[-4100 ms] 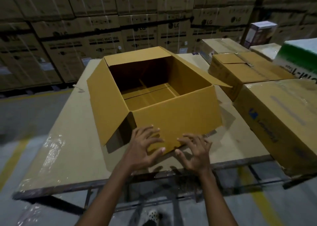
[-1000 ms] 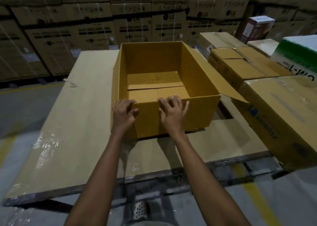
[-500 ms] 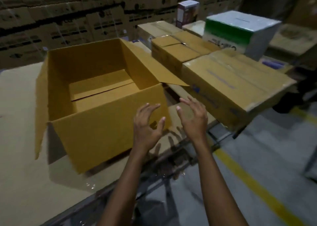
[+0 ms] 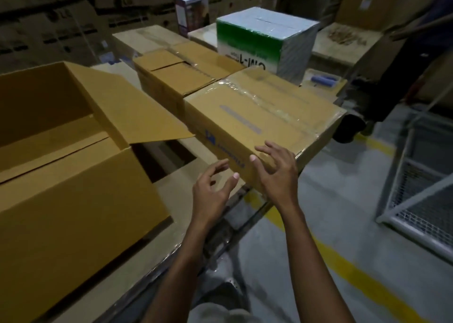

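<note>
The right hand (image 4: 277, 173) is spread wide with its fingers slightly bent. It has hold of nothing and is poised over the near corner of the sealed cardboard box (image 4: 264, 117). Whether its fingertips touch the carton cannot be told. The left hand (image 4: 213, 188) is just beside it, also spread and holding nothing, in front of the box's long side face.

That face carries blue print, but the hands cover part of it and the rest is too blurred to read. The right hand also hides the box's near corner.

The sealed box lies flat at the right end of the desk (image 4: 181, 183), wrapped in clear film. Its long axis runs diagonally, from far left to near right, and the near end reaches the desk's edge. A grey strip on its top runs along the same axis.

The open cardboard box (image 4: 73, 188) stands to its left, apart from it and cut off by the frame's left edge. One of its flaps leans out toward the sealed box.

A smaller taped carton (image 4: 181, 72) is right behind the sealed box, and a green-and-white box (image 4: 264, 43) stands farther back with its lettering only partly legible. The stacked cartons behind them are dim.
</note>
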`<state>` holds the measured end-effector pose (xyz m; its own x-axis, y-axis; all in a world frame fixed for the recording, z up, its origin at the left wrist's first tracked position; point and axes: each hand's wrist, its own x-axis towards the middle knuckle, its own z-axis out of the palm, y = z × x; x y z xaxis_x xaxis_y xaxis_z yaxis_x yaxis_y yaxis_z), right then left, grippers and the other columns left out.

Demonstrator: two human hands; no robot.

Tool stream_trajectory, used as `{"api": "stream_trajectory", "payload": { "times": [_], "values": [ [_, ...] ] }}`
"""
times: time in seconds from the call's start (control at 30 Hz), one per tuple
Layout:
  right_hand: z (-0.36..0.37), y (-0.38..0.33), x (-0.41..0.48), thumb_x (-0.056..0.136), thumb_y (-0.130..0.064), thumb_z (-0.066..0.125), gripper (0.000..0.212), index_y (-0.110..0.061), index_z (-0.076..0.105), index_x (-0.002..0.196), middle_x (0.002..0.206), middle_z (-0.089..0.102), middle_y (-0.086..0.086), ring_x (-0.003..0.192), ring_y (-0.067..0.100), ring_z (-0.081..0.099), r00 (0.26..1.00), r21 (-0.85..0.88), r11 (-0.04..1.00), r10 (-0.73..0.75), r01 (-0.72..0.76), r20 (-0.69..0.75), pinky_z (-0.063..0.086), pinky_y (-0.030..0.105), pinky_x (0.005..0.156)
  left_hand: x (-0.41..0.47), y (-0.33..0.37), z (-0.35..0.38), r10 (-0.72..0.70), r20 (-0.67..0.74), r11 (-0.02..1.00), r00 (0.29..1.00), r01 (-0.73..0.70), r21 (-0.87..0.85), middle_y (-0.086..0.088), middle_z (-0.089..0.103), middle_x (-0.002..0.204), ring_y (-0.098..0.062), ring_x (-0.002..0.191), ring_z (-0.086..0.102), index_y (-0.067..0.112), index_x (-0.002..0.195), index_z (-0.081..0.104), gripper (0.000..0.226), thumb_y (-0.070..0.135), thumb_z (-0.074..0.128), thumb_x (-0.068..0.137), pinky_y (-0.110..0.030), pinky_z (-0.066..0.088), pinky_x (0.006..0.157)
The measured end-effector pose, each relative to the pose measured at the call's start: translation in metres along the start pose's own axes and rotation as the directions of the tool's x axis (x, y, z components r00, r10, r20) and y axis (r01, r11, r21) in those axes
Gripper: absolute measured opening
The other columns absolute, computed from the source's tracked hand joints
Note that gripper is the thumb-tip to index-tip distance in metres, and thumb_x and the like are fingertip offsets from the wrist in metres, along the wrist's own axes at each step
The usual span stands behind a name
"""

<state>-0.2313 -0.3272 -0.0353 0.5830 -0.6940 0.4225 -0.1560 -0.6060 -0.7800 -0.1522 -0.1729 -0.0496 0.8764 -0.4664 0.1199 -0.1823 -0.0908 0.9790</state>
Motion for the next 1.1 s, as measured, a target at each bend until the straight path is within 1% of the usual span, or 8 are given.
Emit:
{"api": "stream_trajectory", "payload": {
  "times": [0.2, 0.47, 0.6, 0.7, 0.8, 0.93, 1.0, 1.1],
  "values": [
    [-0.029, 0.049, 0.088, 0.093, -0.032, 0.076, 0.022, -0.031, 0.075, 0.115, 0.136, 0.063, -0.007, 0.127, 0.01, 0.045, 0.998, -0.079, 0.997, -0.022, 0.026, 0.057, 0.022, -0.002, 0.097, 0.058, 0.021, 0.084, 0.003, 0.006, 1.0, 1.0, -0.003, -0.002, 0.014, 0.059, 0.134, -0.009, 0.128, 0.053, 0.044, 0.131, 0.063, 0.049, 0.055, 0.074, 0.085, -0.044, 0.051, 0.104],
    [-0.043, 0.121, 0.144, 0.087, -0.051, 0.071, 0.027, -0.033, 0.079, 0.107, 0.126, 0.068, -0.009, 0.123, 0.013, 0.053, 0.999, -0.105, 0.994, -0.003, 0.009, 0.054, 0.044, 0.044, 0.104, 0.07, -0.003, 0.147, 0.145, 0.096, 0.818, 0.985, -0.174, 0.548, -0.001, 0.029, 0.167, -0.023, 0.154, 0.017, 0.039, 0.138, 0.06, 0.044, 0.051, 0.059, 0.096, -0.04, 0.017, 0.116],
    [-0.042, 0.149, 0.16, 0.088, -0.042, 0.074, 0.018, -0.03, 0.079, 0.101, 0.12, 0.069, -0.01, 0.121, 0.015, 0.057, 0.985, -0.197, 0.974, -0.085, 0.113, 0.147, 0.027, 0.031, 0.101, 0.064, -0.012, 0.164, 0.158, -0.052, 0.853, 0.986, -0.11, 0.511, 0.001, 0.023, 0.17, -0.02, 0.158, 0.01, 0.04, 0.14, 0.059, 0.047, 0.055, 0.047, 0.098, -0.027, 0.002, 0.122],
    [-0.056, 0.169, 0.178, 0.088, -0.035, 0.073, 0.016, -0.028, 0.079, 0.101, 0.123, 0.07, -0.005, 0.123, 0.02, 0.06, 0.986, -0.157, 0.977, -0.128, 0.144, 0.107, 0.025, 0.033, 0.103, 0.053, -0.014, 0.18, 0.056, -0.323, 0.933, 0.945, 0.066, 0.355, 0.002, 0.02, 0.17, -0.018, 0.157, 0.013, 0.035, 0.144, 0.056, 0.055, 0.056, 0.057, 0.093, -0.017, 0.005, 0.12],
    [-0.084, 0.199, 0.2, 0.083, -0.045, 0.071, 0.04, -0.03, 0.074, 0.119, 0.148, 0.056, 0.003, 0.143, 0.028, 0.044, 0.999, -0.15, 0.988, 0.017, -0.021, -0.029, 0.022, 0.047, 0.112, 0.034, -0.019, 0.204, -0.276, -0.589, 0.961, 0.759, 0.217, -0.171, 0.003, 0.039, 0.161, -0.017, 0.148, 0.036, 0.041, 0.143, 0.054, 0.068, 0.067, 0.064, 0.082, -0.038, 0.028, 0.123],
    [-0.112, 0.243, 0.213, 0.075, -0.073, 0.075, 0.082, -0.053, 0.042, 0.147, 0.171, 0.013, -0.005, 0.156, 0.027, 0.016, 0.913, 0.12, 0.906, 0.407, -0.405, 0.008, 0.03, 0.061, 0.116, 0.008, -0.048, 0.244, -0.69, -0.46, 0.667, 0.559, 0.243, -0.704, -0.001, 0.061, 0.147, -0.027, 0.133, 0.058, 0.037, 0.138, 0.062, 0.09, 0.087, 0.068, 0.065, -0.05, 0.049, 0.105],
    [-0.118, 0.248, 0.213, 0.077, -0.068, 0.08, 0.094, -0.05, 0.031, 0.155, 0.17, 0.011, 0.001, 0.151, 0.029, 0.027, 0.841, 0.309, 0.785, 0.524, -0.538, 0.133, 0.04, 0.052, 0.114, 0.004, -0.041, 0.259, -0.789, -0.34, 0.539, 0.511, 0.31, -0.783, -0.006, 0.068, 0.133, -0.03, 0.115, 0.063, 0.03, 0.13, 0.066, 0.07, 0.08, 0.055, 0.082, -0.046, 0.051, 0.093],
    [-0.122, 0.243, 0.214, 0.079, -0.059, 0.083, 0.106, -0.044, 0.019, 0.161, 0.165, 0.02, 0.013, 0.14, 0.032, 0.04, 0.744, 0.421, 0.615, 0.586, -0.667, 0.323, 0.046, 0.039, 0.098, 0.01, -0.03, 0.264, -0.831, -0.213, 0.361, 0.514, 0.207, -0.909, -0.009, 0.063, 0.133, -0.036, 0.125, 0.056, 0.024, 0.124, 0.066, 0.048, 0.061, 0.058, 0.094, -0.063, 0.042, 0.11]
  ]
}}
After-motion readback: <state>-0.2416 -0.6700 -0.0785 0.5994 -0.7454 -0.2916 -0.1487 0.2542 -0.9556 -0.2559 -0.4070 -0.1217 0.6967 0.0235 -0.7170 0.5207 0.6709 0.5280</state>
